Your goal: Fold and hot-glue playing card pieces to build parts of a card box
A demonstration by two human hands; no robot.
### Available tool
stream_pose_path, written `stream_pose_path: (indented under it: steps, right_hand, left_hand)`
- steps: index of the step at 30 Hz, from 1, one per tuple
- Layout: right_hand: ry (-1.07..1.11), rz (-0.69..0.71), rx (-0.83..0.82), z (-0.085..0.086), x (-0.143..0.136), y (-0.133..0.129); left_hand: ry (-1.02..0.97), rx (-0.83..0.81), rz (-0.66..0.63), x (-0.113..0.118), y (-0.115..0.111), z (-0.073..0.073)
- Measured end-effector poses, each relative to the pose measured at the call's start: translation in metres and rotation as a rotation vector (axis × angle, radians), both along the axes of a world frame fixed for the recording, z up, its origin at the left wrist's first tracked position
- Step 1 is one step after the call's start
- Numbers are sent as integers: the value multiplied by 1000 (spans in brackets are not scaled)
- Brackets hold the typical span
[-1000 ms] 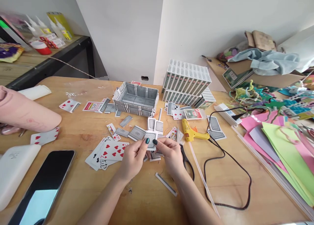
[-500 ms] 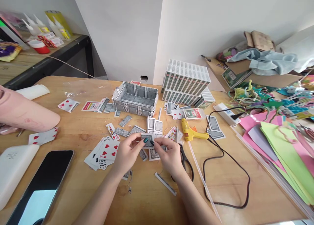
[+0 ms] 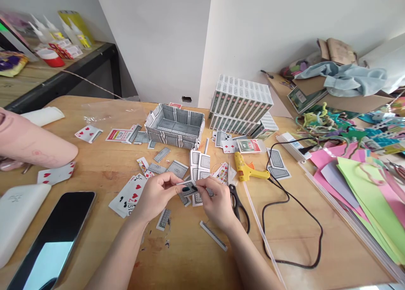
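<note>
Just below the centre of the frame, a patterned card (image 3: 187, 188) is held between the hands, clamped by the fingers of the left hand (image 3: 155, 193) and of the right hand (image 3: 217, 200). Above it, an open card box (image 3: 172, 139) is set on the tabletop (image 3: 186, 256); right of centre, a yellow glue gun (image 3: 248, 171) is laid near black-handled scissors (image 3: 243, 212).

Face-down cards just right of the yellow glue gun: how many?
2: the far card and the near card, both by the black cable; more could be hidden beneath.
</note>
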State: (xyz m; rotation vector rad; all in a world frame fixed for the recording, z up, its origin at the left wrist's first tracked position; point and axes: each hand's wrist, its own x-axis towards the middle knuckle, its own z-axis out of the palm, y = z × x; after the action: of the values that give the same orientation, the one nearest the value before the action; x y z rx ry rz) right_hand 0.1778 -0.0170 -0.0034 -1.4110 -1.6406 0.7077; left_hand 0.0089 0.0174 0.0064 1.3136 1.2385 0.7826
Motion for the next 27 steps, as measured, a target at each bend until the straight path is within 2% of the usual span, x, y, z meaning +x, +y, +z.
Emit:
stream_pose_path:
  steps: [11, 14, 19, 23, 27]
  right_hand:
    - [6, 4, -11, -1, 0, 0]
    - [42, 2, -46, -1, 1, 0]
    - [165, -20, -167, -2, 2, 2]
    - [248, 3, -244, -4, 0, 3]
    - [315, 12, -289, -5, -1, 3]
  left_hand:
    - [-24, -69, 202, 8, -1, -9]
    - [-21, -80, 204, 7, -1, -11]
    - [-94, -143, 120, 5, 1, -10]
    - [-93, -60, 138, 11, -2, -8]
    - [-25, 71, 297, 22, -9, -10]
